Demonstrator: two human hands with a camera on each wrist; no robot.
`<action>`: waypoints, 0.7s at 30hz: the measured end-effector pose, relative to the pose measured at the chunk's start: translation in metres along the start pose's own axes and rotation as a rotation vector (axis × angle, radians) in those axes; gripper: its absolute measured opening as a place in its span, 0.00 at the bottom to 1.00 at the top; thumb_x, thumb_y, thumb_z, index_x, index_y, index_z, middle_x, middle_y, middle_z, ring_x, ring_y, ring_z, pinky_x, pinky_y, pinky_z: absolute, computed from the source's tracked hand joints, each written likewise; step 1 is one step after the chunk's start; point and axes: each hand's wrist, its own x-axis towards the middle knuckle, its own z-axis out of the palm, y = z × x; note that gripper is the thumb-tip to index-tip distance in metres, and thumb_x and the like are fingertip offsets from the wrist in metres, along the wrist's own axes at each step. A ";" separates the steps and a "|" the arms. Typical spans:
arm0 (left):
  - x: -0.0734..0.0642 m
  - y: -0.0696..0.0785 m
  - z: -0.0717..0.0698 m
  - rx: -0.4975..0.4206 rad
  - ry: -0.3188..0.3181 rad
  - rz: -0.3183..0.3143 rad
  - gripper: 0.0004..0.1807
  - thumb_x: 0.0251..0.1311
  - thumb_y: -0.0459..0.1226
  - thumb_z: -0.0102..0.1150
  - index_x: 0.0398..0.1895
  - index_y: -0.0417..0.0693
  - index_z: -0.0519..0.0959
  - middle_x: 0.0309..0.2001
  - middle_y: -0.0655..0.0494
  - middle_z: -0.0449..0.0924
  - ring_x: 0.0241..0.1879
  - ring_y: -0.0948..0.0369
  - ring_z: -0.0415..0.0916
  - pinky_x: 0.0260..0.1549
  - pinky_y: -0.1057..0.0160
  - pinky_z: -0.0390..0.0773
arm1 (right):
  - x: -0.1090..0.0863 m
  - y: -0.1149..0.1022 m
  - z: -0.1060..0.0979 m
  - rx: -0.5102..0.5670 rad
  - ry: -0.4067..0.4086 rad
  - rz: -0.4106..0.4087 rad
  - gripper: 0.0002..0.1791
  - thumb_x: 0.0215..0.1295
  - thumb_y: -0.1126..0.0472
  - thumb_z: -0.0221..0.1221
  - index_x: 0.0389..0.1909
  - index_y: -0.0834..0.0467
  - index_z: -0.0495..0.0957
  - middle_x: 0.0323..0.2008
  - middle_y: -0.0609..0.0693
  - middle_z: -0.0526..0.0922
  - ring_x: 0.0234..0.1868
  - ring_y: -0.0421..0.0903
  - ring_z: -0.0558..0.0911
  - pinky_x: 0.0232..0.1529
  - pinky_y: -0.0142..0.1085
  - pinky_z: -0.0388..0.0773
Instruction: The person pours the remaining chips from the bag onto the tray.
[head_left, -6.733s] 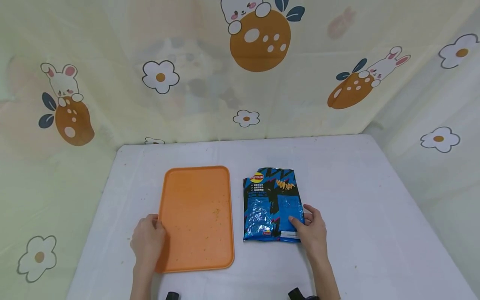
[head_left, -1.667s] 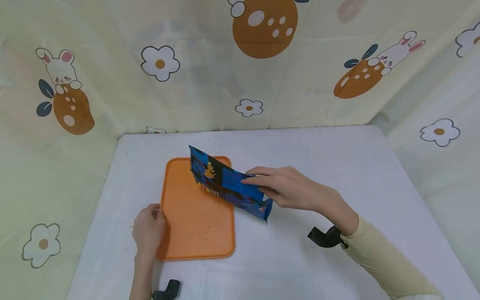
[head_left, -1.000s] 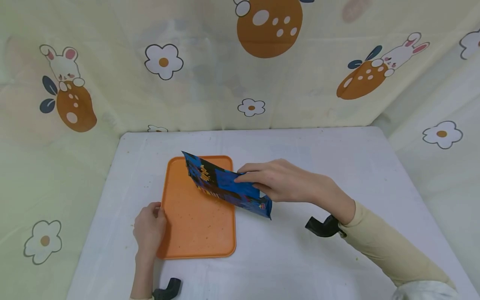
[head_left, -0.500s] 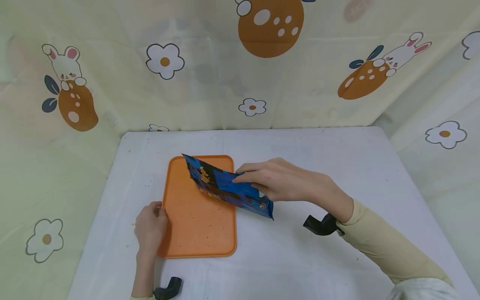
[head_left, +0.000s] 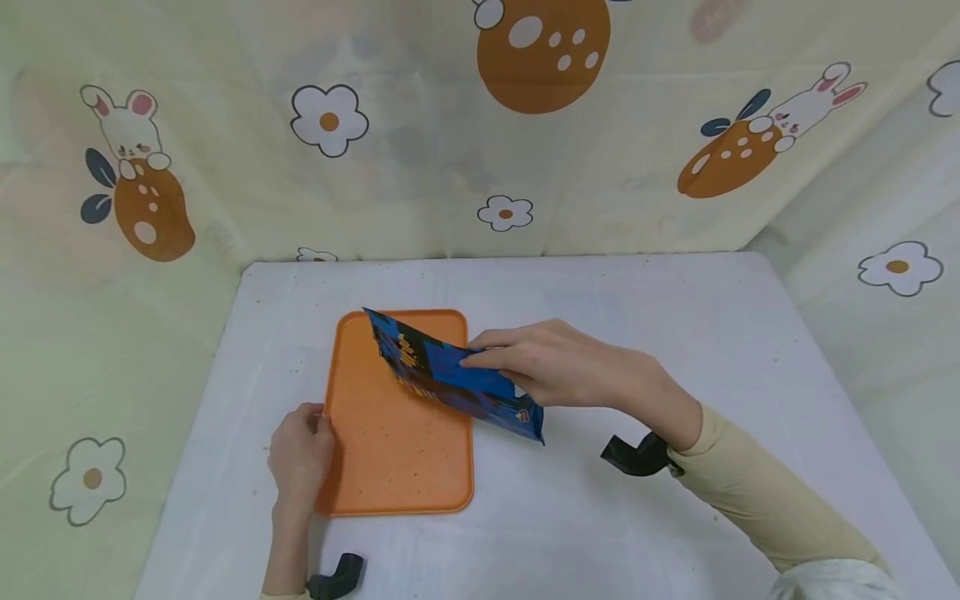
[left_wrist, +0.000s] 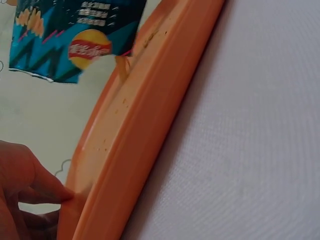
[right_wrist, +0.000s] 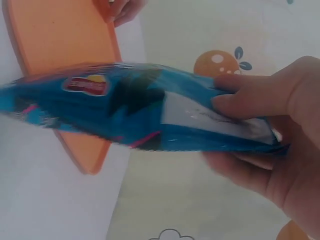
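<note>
Basically, the R hand (head_left: 555,362) was out over the counter (head_left: 570,517), palm down-ish, back of the hand up, fingers pointing L, pinching the blue chip bag (head_left: 442,371) btwn thumb & fingers. Per the R wrist view, digits lay on both faces of the bag, w/ the grip at one end, by a white panel. R forearm slanted in from lower R, in a pale yellow sleeve (head_left: 772,483), w/ a black wrist piece (head_left: 636,454) at the cuff.

Bag was tilted, approx diagonal in the head view: upper L end above the far part of the orange tray (head_left: 390,467), lower R end past the tray's R edge, above the counter. Its underside was hidden from the head cam.

L hand (head_left: 302,454) was at the tray's L side, pinching the rim, thumb visible against it in the L wrist view; other fingers partly hidden. L forearm came up from the bottom edge, near vertical in the head view, w/ a 2nd black piece (head_left: 336,577) beside the wrist.

Tray lay on the counter, long sides running near to far, w/ a few crumbs (left_wrist: 124,102) in it. Behind: pale curtain (head_left: 405,192) w/ bunny & flower prints.
</note>
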 end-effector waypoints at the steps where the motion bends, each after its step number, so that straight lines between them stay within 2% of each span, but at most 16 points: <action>1: 0.000 0.000 0.000 0.002 0.000 0.000 0.14 0.72 0.32 0.53 0.53 0.33 0.81 0.44 0.34 0.83 0.43 0.41 0.81 0.42 0.42 0.78 | 0.000 -0.001 0.000 -0.002 0.004 -0.004 0.24 0.68 0.73 0.58 0.64 0.58 0.80 0.61 0.52 0.82 0.53 0.46 0.85 0.34 0.29 0.78; 7: 0.000 -0.001 -0.001 0.001 -0.009 0.000 0.14 0.72 0.32 0.53 0.54 0.33 0.80 0.44 0.34 0.83 0.43 0.42 0.80 0.41 0.42 0.78 | -0.002 -0.001 0.001 -0.004 0.009 -0.001 0.24 0.69 0.74 0.57 0.63 0.58 0.80 0.61 0.52 0.82 0.57 0.46 0.85 0.36 0.31 0.80; 21: -0.001 0.000 -0.001 -0.001 -0.009 0.003 0.14 0.72 0.32 0.52 0.54 0.33 0.80 0.45 0.34 0.83 0.43 0.41 0.81 0.41 0.41 0.78 | -0.004 0.002 0.002 -0.014 0.049 -0.028 0.23 0.68 0.73 0.57 0.63 0.57 0.81 0.60 0.52 0.83 0.54 0.45 0.85 0.39 0.32 0.82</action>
